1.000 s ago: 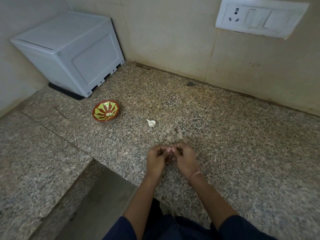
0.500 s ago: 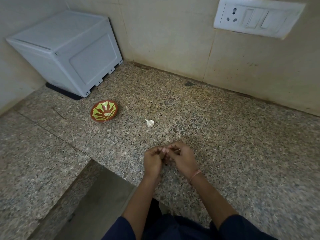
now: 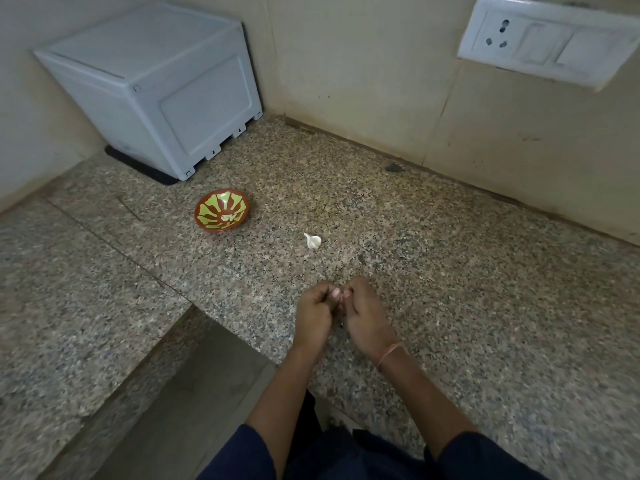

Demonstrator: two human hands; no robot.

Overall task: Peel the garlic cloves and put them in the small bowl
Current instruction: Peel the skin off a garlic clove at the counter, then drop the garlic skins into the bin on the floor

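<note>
Two grips, a person's bare hands, meet low over the speckled grey-brown granite bench (image 3: 485, 306), close to its front edge. The left grip (image 3: 313, 318) and the right grip (image 3: 367, 320) are both clenched, fingers curled inward. Their fingertips (image 3: 336, 293) press together between the two. Whatever they pinch is hidden behind the knuckles, so I cannot tell whether they grasp a clove. A thin orange thread band (image 3: 389, 355) circles the right wrist, and dark blue sleeves (image 3: 242, 455) cover the upper arms.

One small white garlic clove (image 3: 312, 241) with a pointed papery tail lies on the bench beyond the grips, apart from them. Farther left, well apart from it, sits the small round bowl (image 3: 214, 227) with a red-brown rim and a yellow-green petal pattern. It stands upright, and a pale spot inside it is too small to identify. A pale grey plastic box (image 3: 156, 88) stands in the back left corner on a black mat (image 3: 138, 166). A white switch-and-socket plate (image 3: 543, 39) is fixed to the beige tiled wall (image 3: 346, 64).
</note>
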